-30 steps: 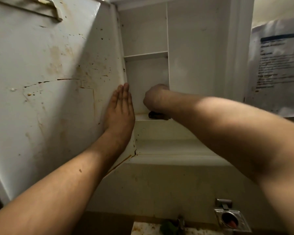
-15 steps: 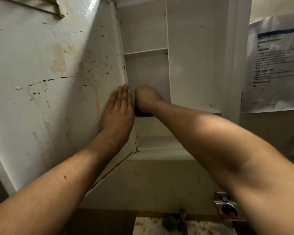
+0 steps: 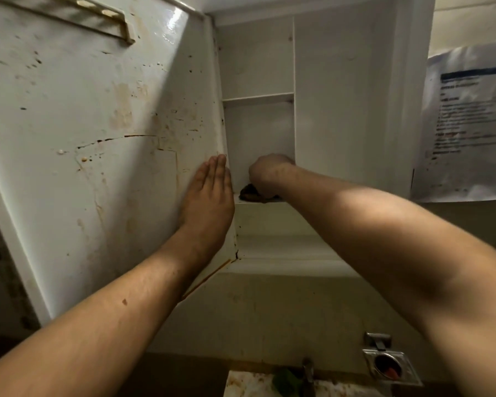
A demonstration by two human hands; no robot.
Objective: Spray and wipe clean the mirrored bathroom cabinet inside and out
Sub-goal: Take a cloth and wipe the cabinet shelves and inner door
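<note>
Two hands are up at the cabinet (image 3: pixel 335 110), and I judge this to be the inside wipe. My left hand (image 3: pixel 209 193) lies flat, fingers straight and together, pressed on the inner face of the open door (image 3: pixel 98 138) beside its hinge edge, bracing it. My right hand (image 3: pixel 265 174) is curled over a dark cloth (image 3: pixel 248 193), gripping it as far as I can tell, at the left end of the lower shelf (image 3: pixel 269 202) in the left compartment. Next I would need to sweep the cloth along the shelf into its right corner. The stained door looks unwiped.
</note>
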